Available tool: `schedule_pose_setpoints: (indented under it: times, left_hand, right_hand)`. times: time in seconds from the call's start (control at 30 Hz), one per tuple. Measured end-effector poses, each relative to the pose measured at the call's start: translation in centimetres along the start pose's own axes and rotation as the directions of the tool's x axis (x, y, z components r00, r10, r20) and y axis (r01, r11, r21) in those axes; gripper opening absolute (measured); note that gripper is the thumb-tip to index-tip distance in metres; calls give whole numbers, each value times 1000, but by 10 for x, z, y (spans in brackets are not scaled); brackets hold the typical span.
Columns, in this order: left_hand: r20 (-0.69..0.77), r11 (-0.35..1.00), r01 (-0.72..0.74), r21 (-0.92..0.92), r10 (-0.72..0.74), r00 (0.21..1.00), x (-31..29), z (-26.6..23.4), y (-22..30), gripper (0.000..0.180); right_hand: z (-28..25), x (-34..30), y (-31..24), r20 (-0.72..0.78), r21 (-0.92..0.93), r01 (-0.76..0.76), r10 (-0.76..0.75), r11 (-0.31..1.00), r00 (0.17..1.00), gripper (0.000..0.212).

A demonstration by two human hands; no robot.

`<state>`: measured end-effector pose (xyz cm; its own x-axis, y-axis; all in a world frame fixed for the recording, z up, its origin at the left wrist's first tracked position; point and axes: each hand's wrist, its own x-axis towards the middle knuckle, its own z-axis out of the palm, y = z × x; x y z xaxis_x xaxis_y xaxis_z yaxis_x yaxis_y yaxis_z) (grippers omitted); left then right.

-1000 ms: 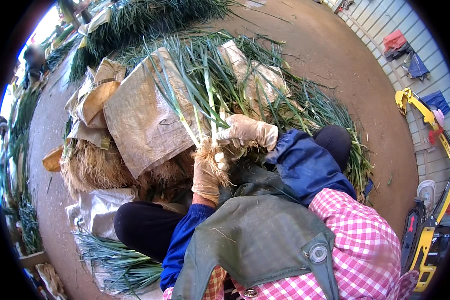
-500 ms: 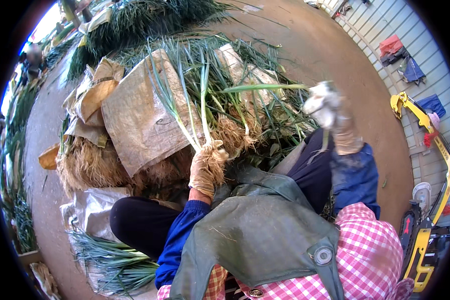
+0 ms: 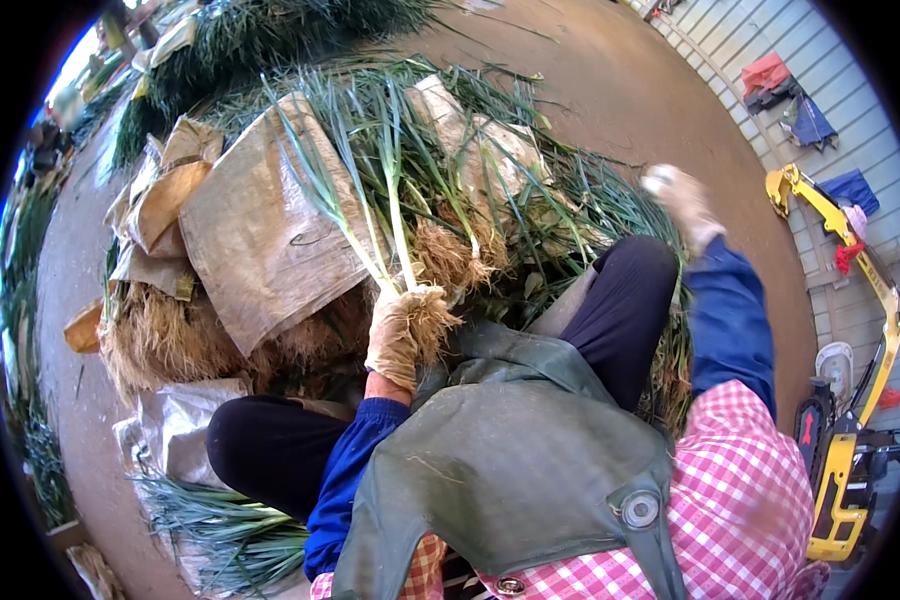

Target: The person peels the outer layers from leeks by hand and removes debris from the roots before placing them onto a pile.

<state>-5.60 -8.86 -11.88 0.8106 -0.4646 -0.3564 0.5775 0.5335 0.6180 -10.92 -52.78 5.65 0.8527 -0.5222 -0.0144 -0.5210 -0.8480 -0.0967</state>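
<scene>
My gloved left hand (image 3: 392,345) is closed round the root end of a few green onions (image 3: 395,225), in front of my apron (image 3: 510,450). Their pale stems and green leaves point up and away, and tan roots (image 3: 430,318) stick out to the right of the fingers. Off to the right, above my knee, my gloved right hand (image 3: 684,205) is blurred by motion. Its fingers cannot be made out, and nothing shows clearly in it. Beyond the left hand lies a heap of green onions (image 3: 450,205), partly under a tan woven sheet (image 3: 275,240).
Bundled roots (image 3: 170,335) show at the sheet's left edge. Trimmed green onions (image 3: 230,535) lie on a pale sack at lower left. Another green onion pile (image 3: 270,50) stands at the back. On the right, a yellow toy excavator (image 3: 838,490) stands by the white panelled wall (image 3: 770,130).
My right hand has swung slightly farther out to the right, and the long green leaf it held no longer shows in it. My left hand keeps its hold on the green onions.
</scene>
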Motion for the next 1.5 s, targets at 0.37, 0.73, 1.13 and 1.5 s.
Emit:
schedule_pose_setpoints:
  times: [0.37, 0.73, 1.13, 1.5]
  left_hand:
    - [155, 933, 156, -325, -110, 982, 4, -8, -7, 15]
    - [-56, 923, 175, -344, -206, 977, 13, 2, -25, 30]
    - [-70, 974, 19, -224, -36, 997, 10, -1, -6, 30]
    - [-104, 979, -10, -204, -11, 994, 5, 10, -2, 30]
  right_hand:
    - [224, 35, -217, 380, 60, 158, -169, 986, 909, 45]
    - [239, -3, -270, 619, 707, -229, -429, 669, 657, 29]
    - [208, -14, -270, -128, 992, 120, -458, -47, 880, 23]
    - [74, -34, -172, 55, 791, -408, -610, -456, 790, 14]
